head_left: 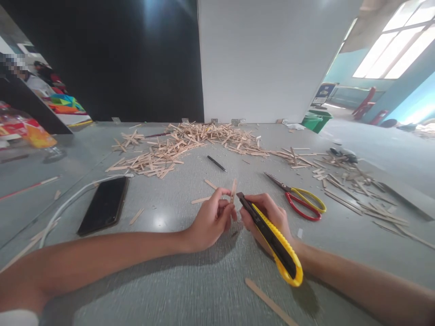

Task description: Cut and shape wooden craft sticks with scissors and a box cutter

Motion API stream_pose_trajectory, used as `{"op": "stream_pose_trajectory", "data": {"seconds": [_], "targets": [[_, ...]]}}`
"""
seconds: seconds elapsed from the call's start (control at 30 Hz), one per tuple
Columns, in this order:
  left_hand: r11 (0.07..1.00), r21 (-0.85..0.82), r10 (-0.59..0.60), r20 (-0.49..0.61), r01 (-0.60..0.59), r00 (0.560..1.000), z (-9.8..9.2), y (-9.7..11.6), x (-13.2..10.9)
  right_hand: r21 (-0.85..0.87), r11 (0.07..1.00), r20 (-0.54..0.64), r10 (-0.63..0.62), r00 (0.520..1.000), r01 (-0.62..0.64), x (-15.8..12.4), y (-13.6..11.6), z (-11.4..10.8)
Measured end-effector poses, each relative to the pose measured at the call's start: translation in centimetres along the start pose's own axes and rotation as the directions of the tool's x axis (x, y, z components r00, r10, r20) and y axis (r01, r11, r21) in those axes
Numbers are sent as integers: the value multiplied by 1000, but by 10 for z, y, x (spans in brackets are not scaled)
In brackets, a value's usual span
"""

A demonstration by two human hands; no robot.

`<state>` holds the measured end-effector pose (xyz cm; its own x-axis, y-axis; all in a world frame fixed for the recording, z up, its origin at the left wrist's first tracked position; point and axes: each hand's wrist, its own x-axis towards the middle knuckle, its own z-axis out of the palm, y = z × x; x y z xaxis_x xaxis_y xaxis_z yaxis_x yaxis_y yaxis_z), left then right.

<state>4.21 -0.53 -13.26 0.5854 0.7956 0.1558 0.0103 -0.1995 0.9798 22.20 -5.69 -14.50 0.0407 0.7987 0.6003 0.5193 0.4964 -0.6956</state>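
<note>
My left hand [212, 219] pinches a short wooden craft stick [233, 190] and holds it upright just above the grey table [190, 280]. My right hand [268, 215] grips a yellow and black utility knife [272, 240], whose tip sits right beside the lower part of the stick. Both hands hover close together at the table's centre, with the forearms resting on the surface.
Red and yellow scissors [301, 201] lie just right of my hands. A black phone [103, 206] with a white cable [68, 199] lies to the left. A black pen [216, 163] and heaps of wooden sticks [190, 138] spread across the far side. One loose stick [268, 301] lies near the front.
</note>
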Motion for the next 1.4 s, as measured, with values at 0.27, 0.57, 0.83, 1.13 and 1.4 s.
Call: {"op": "stream_pose_trajectory", "data": {"seconds": [0.27,0.57,0.83,1.13,1.4], "targets": [[1000,6,24,-26,-24,999,3,2,-2,-27,999,-14,31,999,-31,4,0,1],[997,59,47,-72,-43,996,0,0,-5,-41,998,1,55,999,-55,7,-7,1],[995,81,65,-113,-56,991,0,0,-7,-78,996,50,51,997,-47,6,-12,-1],[994,100,66,-151,-51,986,0,1,-7,-104,993,114,58,992,-46,7,-10,0],[993,112,53,-225,-28,973,-2,-4,-3,-166,982,125,110,986,-88,5,7,0]]}}
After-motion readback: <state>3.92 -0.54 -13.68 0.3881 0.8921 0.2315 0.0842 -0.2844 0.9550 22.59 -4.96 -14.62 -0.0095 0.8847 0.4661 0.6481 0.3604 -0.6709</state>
